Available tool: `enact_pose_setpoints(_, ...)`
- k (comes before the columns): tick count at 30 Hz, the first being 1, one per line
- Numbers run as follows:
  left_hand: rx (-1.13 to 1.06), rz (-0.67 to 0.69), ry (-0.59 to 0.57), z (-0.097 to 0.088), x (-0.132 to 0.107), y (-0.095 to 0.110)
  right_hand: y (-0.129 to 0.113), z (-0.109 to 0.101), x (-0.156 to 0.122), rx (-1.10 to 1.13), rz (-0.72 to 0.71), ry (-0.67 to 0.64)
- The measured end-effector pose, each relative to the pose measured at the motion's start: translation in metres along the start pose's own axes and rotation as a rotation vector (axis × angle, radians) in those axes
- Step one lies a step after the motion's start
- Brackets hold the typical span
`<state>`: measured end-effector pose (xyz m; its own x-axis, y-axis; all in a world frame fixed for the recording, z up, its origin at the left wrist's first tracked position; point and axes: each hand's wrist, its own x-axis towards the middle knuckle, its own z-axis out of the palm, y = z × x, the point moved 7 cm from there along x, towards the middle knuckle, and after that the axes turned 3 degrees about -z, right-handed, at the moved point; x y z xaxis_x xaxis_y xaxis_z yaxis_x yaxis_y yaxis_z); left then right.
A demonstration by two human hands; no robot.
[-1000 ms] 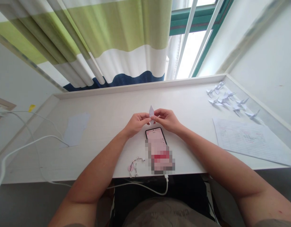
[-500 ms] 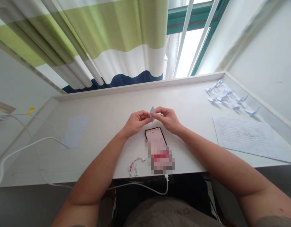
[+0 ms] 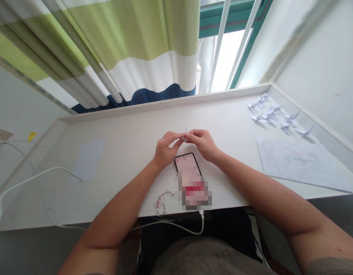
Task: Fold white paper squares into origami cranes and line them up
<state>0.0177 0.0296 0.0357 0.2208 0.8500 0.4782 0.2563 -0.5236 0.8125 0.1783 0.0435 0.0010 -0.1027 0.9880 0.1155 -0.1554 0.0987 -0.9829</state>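
White paper piece (image 3: 186,130) above bench (image 3: 130,133), I see, between phone (image 3: 192,180) and back edge. Left hand (image 3: 166,148) and right hand (image 3: 203,144) both pinching it. Half-second ago, broad face showed; now mostly slim tip clears grip: fold likely being worked, shape hidden.

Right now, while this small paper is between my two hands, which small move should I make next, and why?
Perhaps press its fold once more with the fingers of your right hand, while your left hand steadies it. Both hands already pinch the small folded paper together, its pointed tip sticking out beyond them; the crease itself is too small to judge.
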Motion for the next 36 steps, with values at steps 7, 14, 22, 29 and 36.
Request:
enact_pose_setpoints(7, -0.048, -0.190, 0.107, -0.002, -0.001, -0.012, -0.010, -0.001, -0.002, -0.115, -0.165, 0.032)
enact_pose_setpoints(14, -0.303, -0.282, 0.143, -0.002, 0.004, -0.027, -0.033, 0.006, -0.010, -0.489, -0.542, -0.042)
enact_pose_setpoints(22, -0.261, -0.381, 0.056, -0.003, 0.003, -0.023, -0.035, 0.004, -0.007, -0.494, -0.561, -0.096)
enact_pose_setpoints(29, -0.276, -0.404, -0.018, -0.002, 0.004, -0.029, -0.032, -0.001, -0.002, -0.531, -0.459, -0.104)
enact_pose_setpoints(36, -0.146, -0.323, 0.009, -0.001, 0.007, -0.023, -0.031, 0.001, -0.002, -0.491, -0.367, -0.088)
